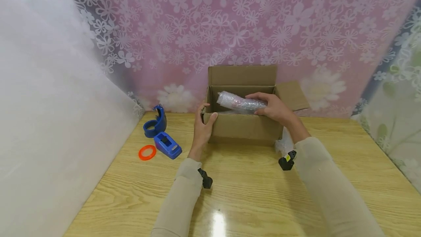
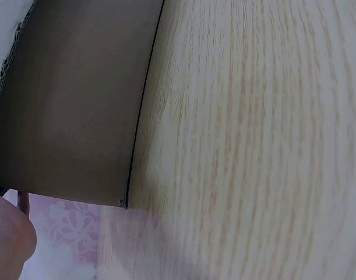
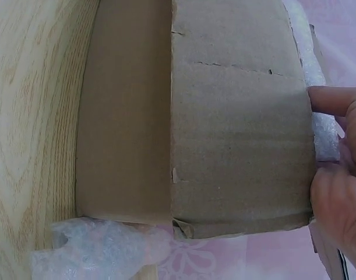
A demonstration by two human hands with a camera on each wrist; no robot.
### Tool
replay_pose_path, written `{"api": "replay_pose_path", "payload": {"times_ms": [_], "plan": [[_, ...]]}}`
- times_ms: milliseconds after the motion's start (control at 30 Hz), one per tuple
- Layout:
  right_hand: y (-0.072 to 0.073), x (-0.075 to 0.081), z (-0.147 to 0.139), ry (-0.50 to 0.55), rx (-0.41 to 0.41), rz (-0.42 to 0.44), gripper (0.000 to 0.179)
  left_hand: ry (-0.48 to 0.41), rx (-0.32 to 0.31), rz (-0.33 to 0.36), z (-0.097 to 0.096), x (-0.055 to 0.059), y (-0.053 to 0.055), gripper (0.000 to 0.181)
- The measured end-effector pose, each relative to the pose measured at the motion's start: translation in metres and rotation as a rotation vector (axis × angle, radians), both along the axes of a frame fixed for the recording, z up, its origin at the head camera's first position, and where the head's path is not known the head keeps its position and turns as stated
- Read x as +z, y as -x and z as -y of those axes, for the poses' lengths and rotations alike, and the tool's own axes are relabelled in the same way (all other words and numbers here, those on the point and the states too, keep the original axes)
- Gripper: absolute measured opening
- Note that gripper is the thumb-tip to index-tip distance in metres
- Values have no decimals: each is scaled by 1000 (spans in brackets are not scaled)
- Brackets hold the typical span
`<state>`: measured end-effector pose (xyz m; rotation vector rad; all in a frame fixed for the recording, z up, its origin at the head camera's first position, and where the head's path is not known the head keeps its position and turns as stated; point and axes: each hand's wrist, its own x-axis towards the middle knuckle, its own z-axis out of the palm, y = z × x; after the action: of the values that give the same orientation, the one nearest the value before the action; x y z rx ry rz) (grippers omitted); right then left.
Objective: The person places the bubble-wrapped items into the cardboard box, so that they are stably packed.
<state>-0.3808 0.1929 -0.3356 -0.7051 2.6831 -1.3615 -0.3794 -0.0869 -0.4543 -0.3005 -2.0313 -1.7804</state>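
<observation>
A cardboard box point(image 1: 246, 129) stands on the wooden table with its flaps spread. My left hand point(image 1: 203, 127) grips its left front corner, thumb on the front flap and fingers along the side; only the thumb point(image 2: 10, 236) shows low in the left wrist view. Across the opening of the box lies a tube-shaped bundle in bubble wrap point(image 1: 234, 100), tilted slightly. My right hand point(image 1: 275, 108) holds its right end between thumb and fingers. In the right wrist view the front flap point(image 3: 242, 134) hides most of the bundle point(image 3: 324, 137). More clear wrap shows inside the box, under the bundle.
Another bubble-wrapped thing point(image 1: 284, 143) lies at the box's right front corner. On the left of the table are a blue tape dispenser point(image 1: 168, 145), a blue curved holder point(image 1: 160, 120) and an orange ring point(image 1: 147, 152). A flowered curtain point(image 1: 230, 32) hangs behind the box.
</observation>
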Motion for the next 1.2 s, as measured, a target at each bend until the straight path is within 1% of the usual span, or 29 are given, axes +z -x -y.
{"api": "replay_pose_path", "payload": {"times_ms": [100,267,400,567,633,733,833,933,1000,1100,1200], "plan": [[1,-1,-1,22,9,-19,62,0,-9,8,0,1,0,52],[2,-6,-3,86,-6,-29,63,-1,-1,11,0,-1,0,54],[0,-9,-5,131,-24,-30,59,8,-1,13,-1,-3,-1,58],[-2,-9,-6,211,-35,-27,54,7,-1,11,-2,-1,-1,59],[-2,-9,-6,213,-34,-35,54,7,5,3,-2,0,-1,59],[-2,-8,-6,186,-25,-64,54,5,9,-8,-2,0,0,57],[-3,-5,-7,172,-5,-97,53,-7,1,-15,-4,0,0,55],[-5,0,-10,202,22,-119,53,-10,-12,-10,-5,0,0,54],[-7,5,-14,217,30,-134,53,-9,-12,2,-6,0,0,55],[-11,18,-23,235,14,-156,53,-9,-1,12,-5,0,0,56],[-18,31,-36,229,-27,-180,54,-29,0,13,-3,0,1,54]]}}
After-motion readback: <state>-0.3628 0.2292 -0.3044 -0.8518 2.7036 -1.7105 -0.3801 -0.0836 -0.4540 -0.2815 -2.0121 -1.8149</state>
